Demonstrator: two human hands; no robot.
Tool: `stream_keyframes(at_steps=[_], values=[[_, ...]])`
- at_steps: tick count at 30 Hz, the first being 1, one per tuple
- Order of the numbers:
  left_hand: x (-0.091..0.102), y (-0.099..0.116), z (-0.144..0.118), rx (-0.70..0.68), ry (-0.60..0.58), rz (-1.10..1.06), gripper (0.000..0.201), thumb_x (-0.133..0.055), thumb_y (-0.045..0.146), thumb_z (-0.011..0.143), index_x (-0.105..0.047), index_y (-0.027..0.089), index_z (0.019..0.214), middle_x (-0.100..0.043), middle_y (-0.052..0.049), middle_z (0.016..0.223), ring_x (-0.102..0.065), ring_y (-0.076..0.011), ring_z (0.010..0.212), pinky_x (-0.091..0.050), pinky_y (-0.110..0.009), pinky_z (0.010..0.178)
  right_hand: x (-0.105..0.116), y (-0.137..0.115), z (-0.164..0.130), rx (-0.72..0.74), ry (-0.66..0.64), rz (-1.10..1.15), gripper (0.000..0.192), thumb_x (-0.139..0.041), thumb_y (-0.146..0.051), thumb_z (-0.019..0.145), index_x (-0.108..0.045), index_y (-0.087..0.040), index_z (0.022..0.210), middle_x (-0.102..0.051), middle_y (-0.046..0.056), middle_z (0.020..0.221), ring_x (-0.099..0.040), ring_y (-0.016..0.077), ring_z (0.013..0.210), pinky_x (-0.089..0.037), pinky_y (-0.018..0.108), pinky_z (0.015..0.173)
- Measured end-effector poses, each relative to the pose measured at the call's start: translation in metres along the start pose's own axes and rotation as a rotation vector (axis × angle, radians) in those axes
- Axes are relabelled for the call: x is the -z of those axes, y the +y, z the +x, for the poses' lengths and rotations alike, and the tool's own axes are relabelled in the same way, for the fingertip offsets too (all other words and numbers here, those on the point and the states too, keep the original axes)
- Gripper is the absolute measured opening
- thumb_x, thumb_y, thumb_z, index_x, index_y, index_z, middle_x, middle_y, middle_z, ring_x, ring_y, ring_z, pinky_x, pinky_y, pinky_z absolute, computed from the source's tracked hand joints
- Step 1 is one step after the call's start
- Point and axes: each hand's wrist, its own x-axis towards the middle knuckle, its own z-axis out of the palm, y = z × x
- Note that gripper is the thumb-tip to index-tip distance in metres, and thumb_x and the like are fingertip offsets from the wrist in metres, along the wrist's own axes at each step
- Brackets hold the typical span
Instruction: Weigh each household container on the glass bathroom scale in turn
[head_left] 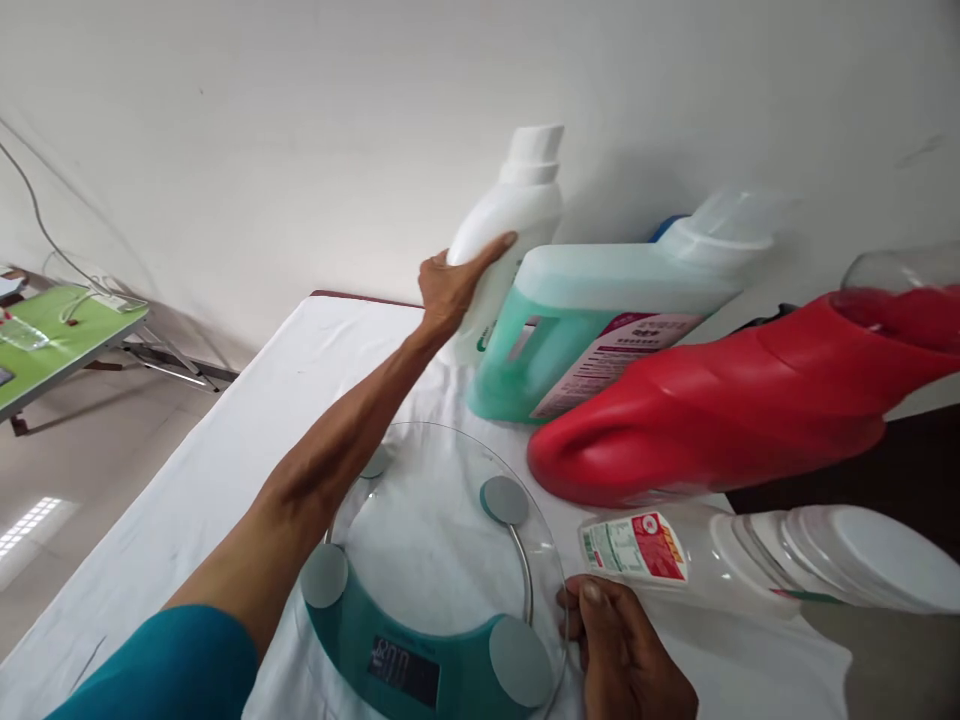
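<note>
White plastic bottle with a white screw cap (pixel 521 205), cap end up, just behind a round clear-glass scale with teal trim (pixel 442 600), which sits flat, digits kinda blurry.

Blurred digits (pixel 393 662), apparently zeros, on the display (pixel 421 684) of the glass scale (pixel 450 650); bottle labels (pixel 660 546) illegible

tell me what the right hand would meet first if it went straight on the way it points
The right hand would likely meet the scale first: it sits right at the rim, though whether they touch is hard to tell.
</note>
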Motion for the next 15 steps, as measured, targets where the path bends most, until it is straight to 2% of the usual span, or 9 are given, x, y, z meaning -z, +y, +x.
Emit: stream_keyframes(at_steps=[4, 8, 12, 15], values=[[0.049, 0.046, -0.01, -0.192, 0.024, 0.081, 0.048, -0.104, 0.053, 0.068, -0.079, 0.016, 0.086, -0.076, -0.005, 0.081, -0.076, -0.0232, 0.085, -0.062, -0.033, 0.074, -0.003, 0.008, 0.006, 0.086, 0.009, -0.018, 0.066, -0.049, -0.086, 0.102, -0.072, -0.027, 0.083, -0.07, 0.004, 0.071, -0.062, 0.0221, 0.065, -0.051, 0.034, 0.067], [0.106, 0.099, -0.036, -0.304, 0.082, 0.177, 0.05, -0.105, 0.052, 0.065, -0.071, 0.017, 0.076, -0.064, -0.002, 0.068, -0.07, -0.0201, 0.073, -0.056, -0.029, 0.061, -0.007, 0.004, 0.011, 0.134, 0.0, -0.031, 0.067, -0.044, -0.087, 0.101, -0.069, -0.028, 0.08, -0.072, 0.007, 0.07, -0.066, 0.0255, 0.065, -0.052, 0.037, 0.068], [0.158, 0.137, -0.084, -0.283, 0.143, 0.239, 0.054, -0.103, 0.054, 0.066, -0.06, 0.022, 0.068, -0.045, 0.005, 0.056, -0.054, -0.0129, 0.056, -0.041, -0.025, 0.048, -0.007, -0.012, 0.011, 0.186, -0.047, -0.003, 0.061, -0.046, -0.084, 0.098, -0.066, -0.029, 0.08, -0.076, 0.008, 0.073, -0.069, 0.0276, 0.067, -0.053, 0.039, 0.072], [0.182, 0.146, -0.126, -0.215, 0.137, 0.218, 0.061, -0.1, 0.058, 0.064, -0.049, 0.024, 0.062, -0.034, 0.008, 0.052, -0.037, -0.0086, 0.049, -0.03, -0.025, 0.044, -0.008, -0.019, 0.01, 0.231, -0.056, 0.01, 0.061, -0.048, -0.084, 0.094, -0.07, -0.027, 0.089, -0.081, 0.011, 0.083, -0.074, 0.0306, 0.077, -0.055, 0.041, 0.079]])
